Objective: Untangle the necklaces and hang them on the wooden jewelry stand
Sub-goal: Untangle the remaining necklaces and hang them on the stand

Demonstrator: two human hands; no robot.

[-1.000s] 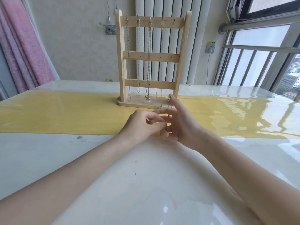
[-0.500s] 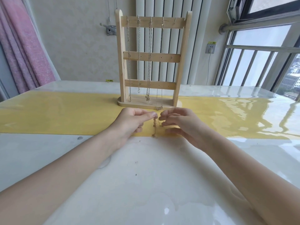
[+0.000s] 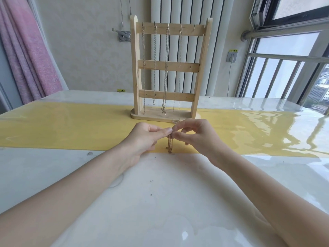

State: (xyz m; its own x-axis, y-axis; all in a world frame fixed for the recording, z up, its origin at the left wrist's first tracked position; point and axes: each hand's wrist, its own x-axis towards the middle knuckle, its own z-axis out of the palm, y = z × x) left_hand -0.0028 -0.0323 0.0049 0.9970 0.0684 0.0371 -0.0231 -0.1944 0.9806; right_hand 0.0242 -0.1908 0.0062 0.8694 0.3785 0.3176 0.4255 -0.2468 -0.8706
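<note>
While four chains (image 3: 166,68) are hanging on the stand (image 3: 203,68), the left hand (image 3: 146,138) and right hand (image 3: 195,134) are both pinching one last gold necklace (image 3: 170,145), dangling onto the surface (image 3: 160,193).

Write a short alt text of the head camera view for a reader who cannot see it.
Two bare hands, the left hand and the right hand, pinch a thin gold chain necklace that dangles onto a yellow table runner. Behind them stands a pale wooden jewelry stand with four chains hanging from its top bar.
</note>
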